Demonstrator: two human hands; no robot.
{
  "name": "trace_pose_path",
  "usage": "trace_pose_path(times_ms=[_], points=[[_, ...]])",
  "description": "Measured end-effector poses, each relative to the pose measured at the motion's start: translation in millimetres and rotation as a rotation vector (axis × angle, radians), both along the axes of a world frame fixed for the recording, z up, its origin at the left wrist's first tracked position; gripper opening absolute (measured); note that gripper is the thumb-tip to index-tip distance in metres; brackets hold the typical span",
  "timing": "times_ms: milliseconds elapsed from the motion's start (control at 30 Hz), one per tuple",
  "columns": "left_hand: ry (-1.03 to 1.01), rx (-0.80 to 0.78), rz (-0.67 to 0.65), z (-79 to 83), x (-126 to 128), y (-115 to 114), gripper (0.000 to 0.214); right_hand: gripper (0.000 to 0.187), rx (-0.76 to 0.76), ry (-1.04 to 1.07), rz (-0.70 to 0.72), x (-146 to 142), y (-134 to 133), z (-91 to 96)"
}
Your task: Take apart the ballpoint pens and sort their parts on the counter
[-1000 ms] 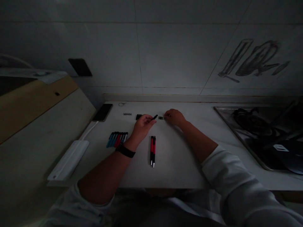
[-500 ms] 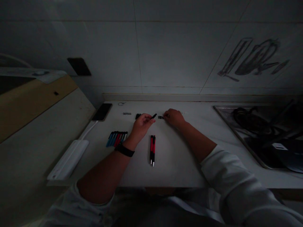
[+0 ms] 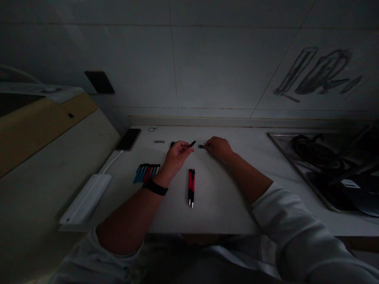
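Note:
My left hand, with a dark band at the wrist, pinches a short black pen part that points up and to the right. Across from it, my right hand is closed at the fingertips beside a small row of dark pieces on the counter. What its fingers hold is too dark to make out. Two red and black pens lie side by side below the hands. Blue, red and white pen barrels lie in a row to the left. More black parts are partly hidden behind my left hand.
Small springs sit in a row on the white counter, near a thin ring. At left are a phone and a white power strip. A metal-rimmed sink holding dark items is at right.
Both hands stay almost in place, the left still with the black pen part, the right at the small dark pieces. The view has shifted very slightly.

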State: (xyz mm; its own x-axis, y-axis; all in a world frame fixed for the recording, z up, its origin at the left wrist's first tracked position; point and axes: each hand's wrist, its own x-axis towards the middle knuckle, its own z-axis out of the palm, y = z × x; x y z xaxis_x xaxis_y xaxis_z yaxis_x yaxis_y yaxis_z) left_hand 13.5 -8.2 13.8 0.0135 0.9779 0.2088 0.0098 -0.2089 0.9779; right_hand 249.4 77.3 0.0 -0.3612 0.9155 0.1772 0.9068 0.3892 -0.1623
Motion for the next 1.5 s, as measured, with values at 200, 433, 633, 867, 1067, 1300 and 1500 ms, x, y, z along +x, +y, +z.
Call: trace_pose_path(times_ms=[200,433,633,867,1067,1300,1500], points=[[0.01,0.01,0.013,-1.6,0,1,0.026,0.022,-0.009,-0.006,0.003,-1,0,-0.8],[0.011,0.007,0.002,0.6,-1,0,0.025,0.024,-0.019,0.007,0.005,3,0,1.5],[-0.021,-0.003,-0.01,3.4,-2,-1,0.028,0.02,-0.1,0.055,0.066,10,-7,4.2],[0.024,-0.001,0.006,5.9,-4,-2,0.028,0.015,-0.114,0.163,0.159,7,-12,10.1],[0.026,-0.012,0.01,3.6,-7,-1,0.031,0.018,-0.079,0.562,0.098,37,3,39.6],[0.027,-0.013,0.004,-3.0,-8,3,0.031,0.023,0.124,0.559,-0.148,112,26,52.6],[0.025,-0.032,-0.008,-2.3,-7,2,0.031,0.022,0.094,0.294,-0.349,154,33,28.1]])
